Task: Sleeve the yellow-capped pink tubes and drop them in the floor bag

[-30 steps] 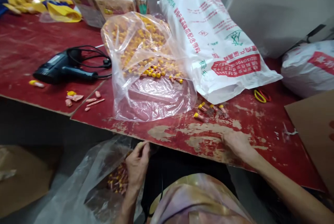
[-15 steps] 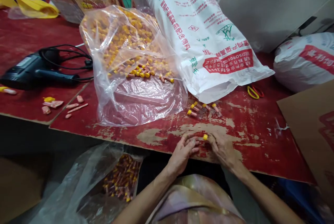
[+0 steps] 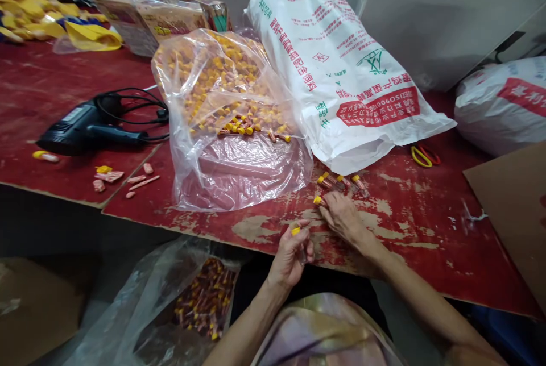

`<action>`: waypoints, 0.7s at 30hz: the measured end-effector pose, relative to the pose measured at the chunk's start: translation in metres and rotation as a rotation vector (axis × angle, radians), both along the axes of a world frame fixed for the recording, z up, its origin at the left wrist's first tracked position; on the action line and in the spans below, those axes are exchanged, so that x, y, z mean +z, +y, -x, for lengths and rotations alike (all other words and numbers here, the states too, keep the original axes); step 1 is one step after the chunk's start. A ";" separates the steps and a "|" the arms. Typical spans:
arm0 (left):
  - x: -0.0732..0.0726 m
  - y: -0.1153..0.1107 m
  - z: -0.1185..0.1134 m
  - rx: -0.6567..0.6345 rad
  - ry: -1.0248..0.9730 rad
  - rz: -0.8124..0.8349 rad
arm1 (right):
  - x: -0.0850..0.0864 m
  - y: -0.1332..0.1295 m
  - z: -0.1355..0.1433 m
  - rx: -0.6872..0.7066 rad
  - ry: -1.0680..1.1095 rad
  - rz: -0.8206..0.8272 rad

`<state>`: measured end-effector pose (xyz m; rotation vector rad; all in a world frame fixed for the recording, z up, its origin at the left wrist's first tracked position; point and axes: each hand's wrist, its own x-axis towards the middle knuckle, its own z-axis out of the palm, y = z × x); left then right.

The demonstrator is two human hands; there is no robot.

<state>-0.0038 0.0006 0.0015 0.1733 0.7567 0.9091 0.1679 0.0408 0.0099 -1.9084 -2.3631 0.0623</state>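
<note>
My left hand (image 3: pixel 293 252) is closed around a small tube with a yellow cap (image 3: pixel 296 231) just over the table's front edge. The cap sticks up between thumb and fingers; the palm and fingers hide most of the tube. Farther forward, my right hand (image 3: pixel 344 219) has its fingers on another yellow-capped tube (image 3: pixel 318 200), its body partly covered by the fingertips. Just beyond lie several similar capped tubes (image 3: pixel 359 184) with reddish patterned bodies, some in clear film.
A clear plastic bag (image 3: pixel 239 178) full of capped tubes lies ahead, beside a white printed sack (image 3: pixel 367 82). A heat gun (image 3: pixel 94 127) and loose pink pieces (image 3: pixel 144 182) are at left, yellow-handled scissors (image 3: pixel 421 157) at right. Below the edge hangs another bag of tubes (image 3: pixel 205 298).
A capped tube has passed from my right hand to my left, which has closed on it. My right hand has reached forward to another tube, which has shifted towards me. The view has shifted slightly.
</note>
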 end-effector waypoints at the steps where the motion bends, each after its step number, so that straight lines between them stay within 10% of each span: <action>1: 0.000 0.000 0.000 -0.018 -0.003 -0.011 | 0.007 -0.006 -0.004 0.012 0.016 0.083; 11: 0.001 0.003 -0.006 -0.081 -0.050 0.085 | 0.034 0.001 0.008 -0.003 -0.230 0.441; 21: 0.000 0.004 -0.010 0.002 -0.147 0.141 | 0.008 -0.045 0.016 0.080 0.289 0.035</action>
